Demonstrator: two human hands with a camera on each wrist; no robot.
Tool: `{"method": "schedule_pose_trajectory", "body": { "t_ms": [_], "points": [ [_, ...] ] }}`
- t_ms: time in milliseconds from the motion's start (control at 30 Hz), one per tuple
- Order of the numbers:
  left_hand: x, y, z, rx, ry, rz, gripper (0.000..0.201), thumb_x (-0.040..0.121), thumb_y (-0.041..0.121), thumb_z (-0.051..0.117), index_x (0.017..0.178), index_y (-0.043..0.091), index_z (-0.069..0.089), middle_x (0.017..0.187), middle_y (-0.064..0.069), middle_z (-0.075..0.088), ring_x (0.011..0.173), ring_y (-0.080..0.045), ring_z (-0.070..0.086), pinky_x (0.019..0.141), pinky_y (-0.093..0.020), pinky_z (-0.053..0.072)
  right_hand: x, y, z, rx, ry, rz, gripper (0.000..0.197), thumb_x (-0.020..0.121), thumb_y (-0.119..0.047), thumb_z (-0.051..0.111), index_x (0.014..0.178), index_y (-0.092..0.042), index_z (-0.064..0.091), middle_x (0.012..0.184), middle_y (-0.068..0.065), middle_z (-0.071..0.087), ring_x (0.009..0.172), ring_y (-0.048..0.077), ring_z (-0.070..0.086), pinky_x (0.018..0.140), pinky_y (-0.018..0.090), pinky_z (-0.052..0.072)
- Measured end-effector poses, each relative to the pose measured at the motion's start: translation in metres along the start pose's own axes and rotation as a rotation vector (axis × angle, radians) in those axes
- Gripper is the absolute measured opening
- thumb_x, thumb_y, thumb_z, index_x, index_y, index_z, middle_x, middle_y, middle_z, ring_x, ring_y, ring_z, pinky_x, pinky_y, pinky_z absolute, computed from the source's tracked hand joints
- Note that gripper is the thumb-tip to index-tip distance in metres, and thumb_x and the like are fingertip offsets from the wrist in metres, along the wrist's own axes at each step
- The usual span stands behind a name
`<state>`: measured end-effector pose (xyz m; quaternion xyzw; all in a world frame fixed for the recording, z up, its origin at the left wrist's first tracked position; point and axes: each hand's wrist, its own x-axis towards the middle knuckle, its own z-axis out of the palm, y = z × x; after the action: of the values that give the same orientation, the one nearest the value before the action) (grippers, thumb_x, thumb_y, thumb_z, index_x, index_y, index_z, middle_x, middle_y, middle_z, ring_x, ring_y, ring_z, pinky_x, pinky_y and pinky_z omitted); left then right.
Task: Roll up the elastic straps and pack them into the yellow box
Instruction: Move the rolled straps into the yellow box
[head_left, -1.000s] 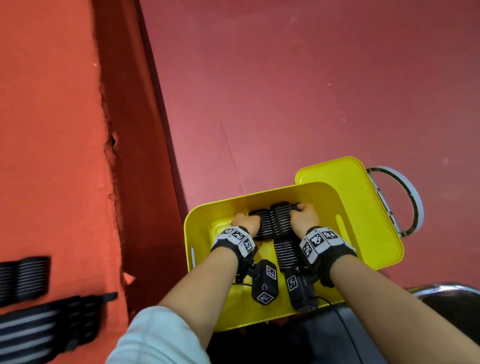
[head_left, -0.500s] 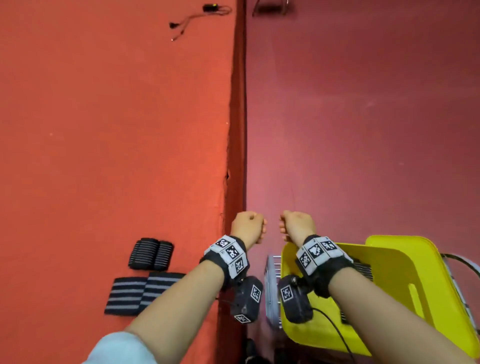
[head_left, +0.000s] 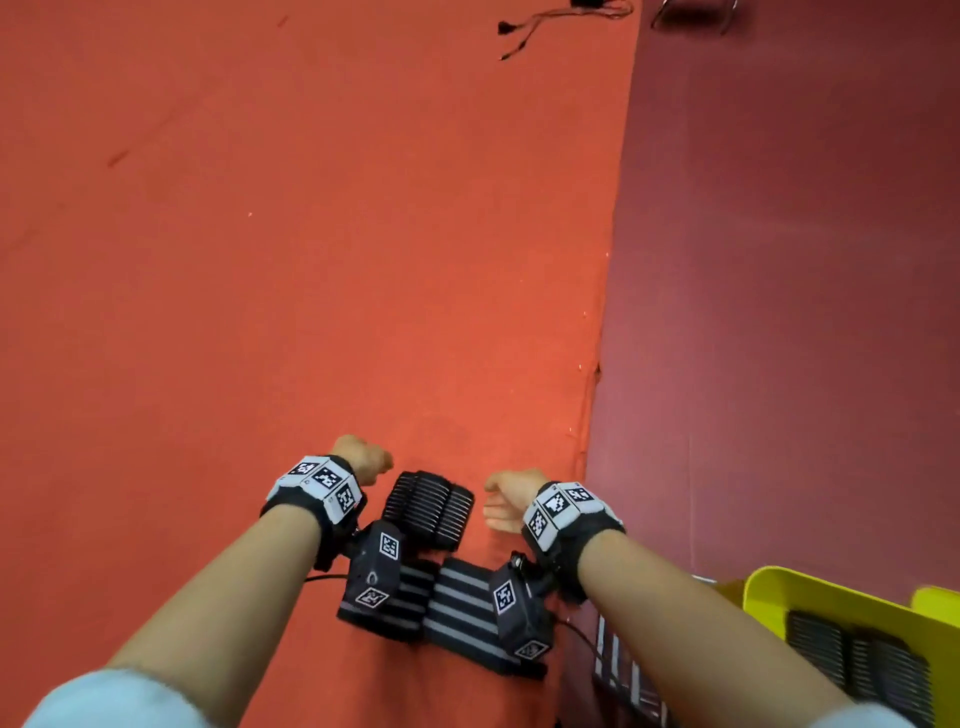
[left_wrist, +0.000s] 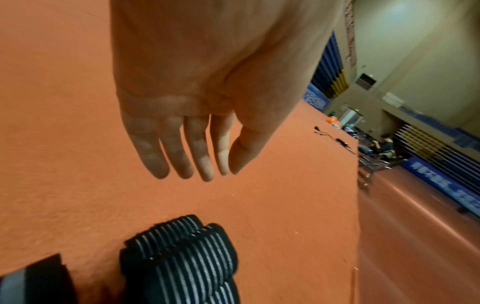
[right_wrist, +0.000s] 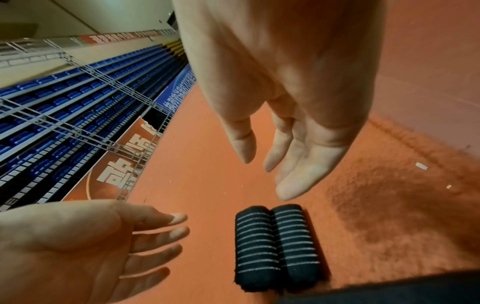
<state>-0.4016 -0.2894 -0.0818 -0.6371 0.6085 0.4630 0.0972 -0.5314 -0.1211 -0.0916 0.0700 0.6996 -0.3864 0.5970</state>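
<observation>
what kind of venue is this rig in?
Likely an indoor sports arena: tiered blue seats, sponsor banners along the court edge, and red sports flooring.

Place: indoor sports hall or arena.
Seating: tiers of blue spectator seats (right_wrist: 52, 98) behind metal railings.
Floor: orange-red sports flooring (head_left: 311, 260) beside a darker maroon strip (head_left: 805, 260).
Walls: printed banners (right_wrist: 124, 164) along the court edge.

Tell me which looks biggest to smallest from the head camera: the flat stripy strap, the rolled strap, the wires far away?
1. Flat stripy strap, partly hidden by wrist cameras.
2. Rolled strap, nearly as big.
3. Wires, smallest, though farthest away.
</observation>
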Motion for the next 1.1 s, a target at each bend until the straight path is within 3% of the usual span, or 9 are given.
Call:
{"method": "schedule_pose_trajectory", "body": {
  "t_ms": [133,333,400,467,567,700,867,1033,1100],
  "points": [
    [0.034,-0.016,0.003,0.092,-0.110,-0.137,0.026,0.092,0.012,0.059,0.113,-0.004,0.060,0.111,-0.016,0.062,0.094,-0.030,0.058,0.072,-0.038,0.050,0.028,-0.003,0.019,-0.037,-0.031,0.077,0.018,0.095,-0.005,0.052,0.077,-0.007,0.048,0.080,0.009,0.054,0.065,0.019,0.056,0.075,0.035,0.056],
    [0.070,-0.031,0.020,0.225,-0.300,-0.203,0.009,0.094,0.009,0.049,0.094,0.008,0.058,0.103,-0.013,0.056,0.093,-0.028,0.057,0.069,-0.030,0.047,0.073,0.008,0.030,-0.192,-0.048,0.159,0.015,0.093,-0.018,0.054,0.083,-0.009,0.047,0.082,0.007,0.048,0.079,0.025,0.055,0.096,0.047,0.050],
    [0.074,-0.035,0.026,0.273,-0.312,-0.160,0.019,0.096,0.008,0.049,0.112,0.009,0.059,0.114,-0.017,0.057,0.096,-0.026,0.056,0.060,-0.025,0.046,0.080,0.013,0.032,-0.160,-0.079,0.184,0.011,0.095,-0.016,0.051,0.090,-0.008,0.050,0.085,0.007,0.051,0.074,0.023,0.055,0.091,0.047,0.052],
    [0.080,-0.040,0.034,0.273,-0.295,-0.140,0.032,0.099,0.013,0.047,0.126,-0.001,0.055,0.128,-0.021,0.057,0.102,-0.027,0.057,0.068,-0.032,0.051,0.086,0.018,0.035,-0.070,-0.135,0.201,0.017,0.097,-0.014,0.048,0.110,-0.005,0.053,0.103,0.010,0.059,0.086,0.029,0.058,0.076,0.049,0.052],
    [0.089,-0.047,0.045,0.218,-0.324,-0.182,0.037,0.099,0.018,0.048,0.124,-0.009,0.056,0.127,-0.024,0.059,0.116,-0.037,0.058,0.097,-0.046,0.049,0.088,0.020,0.041,-0.011,-0.164,0.212,0.029,0.097,-0.009,0.046,0.125,-0.007,0.051,0.128,0.014,0.056,0.107,0.033,0.057,0.075,0.049,0.051],
    [0.101,-0.058,0.045,0.189,-0.352,-0.149,0.036,0.096,0.016,0.053,0.121,-0.010,0.056,0.119,-0.014,0.064,0.112,-0.037,0.061,0.099,-0.048,0.048,0.089,0.022,0.047,0.042,-0.160,0.209,0.030,0.095,-0.003,0.047,0.124,-0.010,0.050,0.130,0.015,0.057,0.115,0.034,0.059,0.072,0.045,0.054],
    [0.093,-0.053,0.040,0.115,-0.382,-0.150,0.032,0.098,0.016,0.051,0.121,-0.006,0.059,0.123,-0.022,0.062,0.115,-0.036,0.060,0.100,-0.051,0.047,0.083,0.022,0.049,0.050,-0.153,0.170,0.033,0.094,-0.005,0.051,0.126,-0.013,0.051,0.132,0.014,0.055,0.116,0.034,0.057,0.063,0.040,0.056],
    [0.065,-0.030,0.034,0.120,-0.292,-0.064,0.033,0.098,0.018,0.052,0.120,-0.005,0.059,0.122,-0.019,0.062,0.097,-0.028,0.060,0.091,-0.048,0.052,0.067,0.012,0.044,0.109,-0.141,0.111,0.026,0.094,-0.012,0.053,0.120,-0.014,0.055,0.121,0.011,0.056,0.115,0.031,0.057,0.062,0.036,0.054],
    [0.049,-0.019,0.032,0.159,-0.250,-0.024,0.036,0.098,0.019,0.052,0.126,-0.003,0.055,0.126,-0.021,0.058,0.085,-0.025,0.054,0.070,-0.036,0.053,0.054,0.008,0.037,0.126,-0.120,0.089,0.020,0.094,-0.020,0.053,0.113,-0.014,0.056,0.108,0.007,0.058,0.114,0.031,0.058,0.064,0.036,0.054]
  ]
}}
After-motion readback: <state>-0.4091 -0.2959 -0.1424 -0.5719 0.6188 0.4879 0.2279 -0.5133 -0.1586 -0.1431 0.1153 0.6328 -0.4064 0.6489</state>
